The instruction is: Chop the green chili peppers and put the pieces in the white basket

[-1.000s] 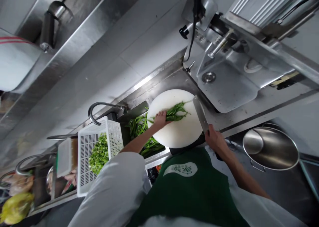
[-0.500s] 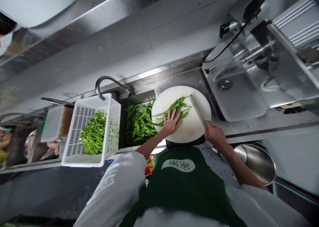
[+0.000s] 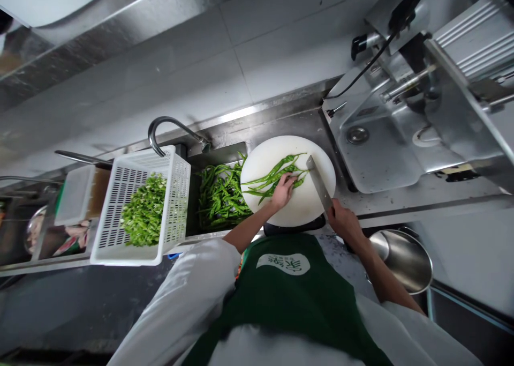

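Note:
A round white cutting board [image 3: 309,200] lies on the steel counter in front of me. Several long green peppers [image 3: 270,172] lie across it. My left hand [image 3: 283,190] presses down on the bunch with its fingers curled over the peppers. My right hand [image 3: 341,222] is closed round the handle of a cleaver [image 3: 318,181], whose blade stands on the board right beside the left fingers, at the right ends of the peppers.
A sink [image 3: 219,152] left of the board holds a pile of whole green peppers [image 3: 220,194]. A white slotted basket [image 3: 120,205] of chopped greens sits further left under a tap [image 3: 168,127]. A steel machine [image 3: 401,114] stands right; a steel bowl [image 3: 405,261] sits low right.
The left hand went from lying flat on the peppers to curling over them nearer the blade. The cleaver shifted slightly left toward the fingers. The view swung to the left.

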Motion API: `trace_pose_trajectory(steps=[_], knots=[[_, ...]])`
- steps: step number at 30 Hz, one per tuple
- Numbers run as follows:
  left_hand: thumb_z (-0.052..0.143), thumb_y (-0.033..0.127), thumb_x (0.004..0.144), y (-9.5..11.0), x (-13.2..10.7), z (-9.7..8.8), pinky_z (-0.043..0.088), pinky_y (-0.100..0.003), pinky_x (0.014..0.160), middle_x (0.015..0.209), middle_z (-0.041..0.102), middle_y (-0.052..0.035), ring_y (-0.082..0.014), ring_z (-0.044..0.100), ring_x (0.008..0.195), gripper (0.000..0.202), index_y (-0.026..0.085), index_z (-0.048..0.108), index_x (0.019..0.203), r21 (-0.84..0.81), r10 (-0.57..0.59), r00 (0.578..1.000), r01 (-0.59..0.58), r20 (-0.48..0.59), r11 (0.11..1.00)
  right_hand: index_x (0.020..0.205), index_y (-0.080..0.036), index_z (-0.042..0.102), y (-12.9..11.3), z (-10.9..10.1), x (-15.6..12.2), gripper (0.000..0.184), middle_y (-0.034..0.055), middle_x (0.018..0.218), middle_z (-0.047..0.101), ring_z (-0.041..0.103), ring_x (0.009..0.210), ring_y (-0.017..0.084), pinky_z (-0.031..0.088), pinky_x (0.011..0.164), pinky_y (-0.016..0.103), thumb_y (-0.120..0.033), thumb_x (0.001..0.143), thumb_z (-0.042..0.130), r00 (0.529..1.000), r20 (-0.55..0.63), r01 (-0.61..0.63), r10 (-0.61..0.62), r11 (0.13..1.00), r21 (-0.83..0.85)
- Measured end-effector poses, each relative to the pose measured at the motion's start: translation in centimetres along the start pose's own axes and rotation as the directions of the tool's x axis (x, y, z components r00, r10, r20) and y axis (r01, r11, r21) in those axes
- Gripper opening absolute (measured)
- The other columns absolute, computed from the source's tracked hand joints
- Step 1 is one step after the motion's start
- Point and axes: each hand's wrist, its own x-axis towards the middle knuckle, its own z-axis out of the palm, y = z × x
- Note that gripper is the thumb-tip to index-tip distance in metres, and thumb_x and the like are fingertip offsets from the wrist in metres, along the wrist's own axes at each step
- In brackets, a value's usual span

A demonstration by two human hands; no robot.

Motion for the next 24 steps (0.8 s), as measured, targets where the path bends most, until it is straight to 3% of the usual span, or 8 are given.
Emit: trace_pose_trajectory(steps=[2,5,10,16,24], knots=[[0.050,0.026,0.106,0.2,0.0,0.0,0.053,-0.038,0.111,0.136,0.057,-0.0134,-0.0221,0.062,0.123,0.026,0.020,0.066,0.126,-0.011,0.003,1.000,-0.003,-0.011,1.000,0.131,-0.011,0.056,0.0,0.0,0.3,0.036,0.0147,0.088,0.073,0.070,0.080,0.028,0.042,0.073,0.034,-0.031,0.107,0.038,1.000,0.003,-0.018,0.018,1.000,0.013],[0.063,0.036,0.102,0.6,-0.3,0.2,0.053,-0.043,0.110,0.128,0.061,-0.0130,-0.0271,0.060,0.122,0.026,0.019,0.068,0.121,0.059,0.016,1.000,-0.016,0.011,0.998,0.131,-0.008,0.055,0.1,0.2,0.9,0.035,0.0172,0.088,0.073,0.070,0.081,0.029,0.043,0.074,0.035,-0.029,0.108,0.038,0.999,-0.004,-0.041,0.042,0.999,0.020],[0.057,0.031,0.105,0.3,-0.8,0.7,0.052,-0.042,0.109,0.124,0.065,-0.0134,-0.0270,0.060,0.120,0.025,0.017,0.070,0.122,0.098,0.005,0.999,-0.008,0.036,0.995,0.128,-0.011,0.055,0.8,0.3,0.7,0.033,0.0168,0.087,0.073,0.071,0.081,0.030,0.041,0.070,0.034,-0.030,0.109,0.037,0.999,-0.020,-0.051,0.051,0.998,-0.027],[0.048,0.025,0.108,0.0,-0.9,1.4,0.046,-0.044,0.117,0.137,0.065,-0.0121,-0.0245,0.059,0.129,0.034,0.022,0.066,0.137,-0.010,0.076,0.997,-0.076,0.029,0.997,0.123,-0.014,0.055,2.0,-0.5,-2.6,0.031,0.0106,0.075,0.071,0.068,0.068,0.025,0.034,0.062,0.030,-0.032,0.110,0.034,0.996,-0.078,-0.041,0.032,0.992,-0.120],[0.047,0.028,0.108,-0.5,-0.3,2.8,0.049,-0.050,0.113,0.131,0.068,-0.0146,-0.0273,0.062,0.124,0.032,0.018,0.066,0.132,-0.079,0.136,0.988,-0.141,-0.071,0.987,0.123,-0.018,0.050,1.2,-1.5,-5.2,0.025,0.0066,0.081,0.072,0.072,0.074,0.023,0.035,0.064,0.029,-0.027,0.111,0.031,0.987,0.160,0.036,-0.015,0.990,-0.135]])
